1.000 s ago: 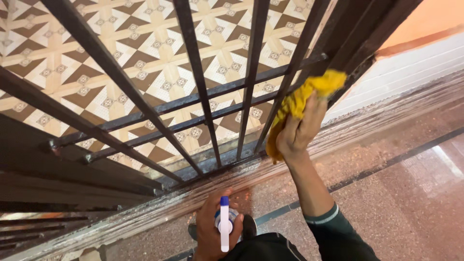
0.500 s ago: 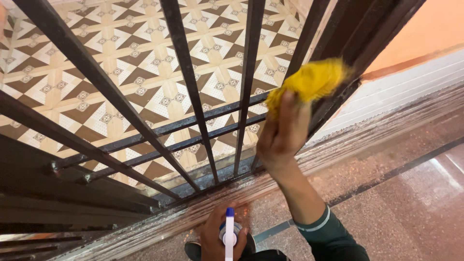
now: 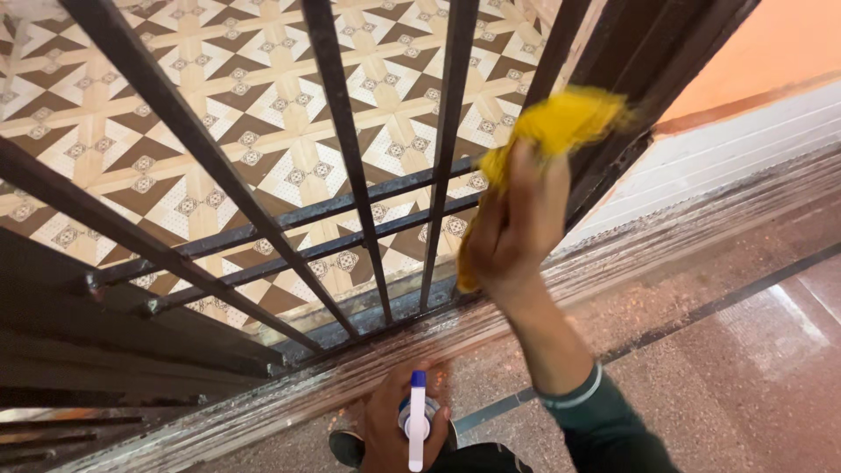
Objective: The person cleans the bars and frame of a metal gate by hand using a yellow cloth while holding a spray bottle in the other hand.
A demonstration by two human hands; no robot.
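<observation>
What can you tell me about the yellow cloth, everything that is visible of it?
The yellow cloth looks soft and fuzzy, bright yellow, bunched up rather than spread flat. The right hand grips it, with part hanging down below the palm. The bunched upper part is pressed against a dark metal bar of the gate, near its right edge. No print or label shows on it.

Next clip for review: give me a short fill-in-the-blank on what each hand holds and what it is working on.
1. The right hand presses a crumpled ____ cloth against the dark metal gate bars.
2. The left hand holds a white spray bottle with a ____ tip.
3. Behind the bars lies a floor of brown and cream ____ tiles.

Missing words: yellow; blue; patterned
</observation>
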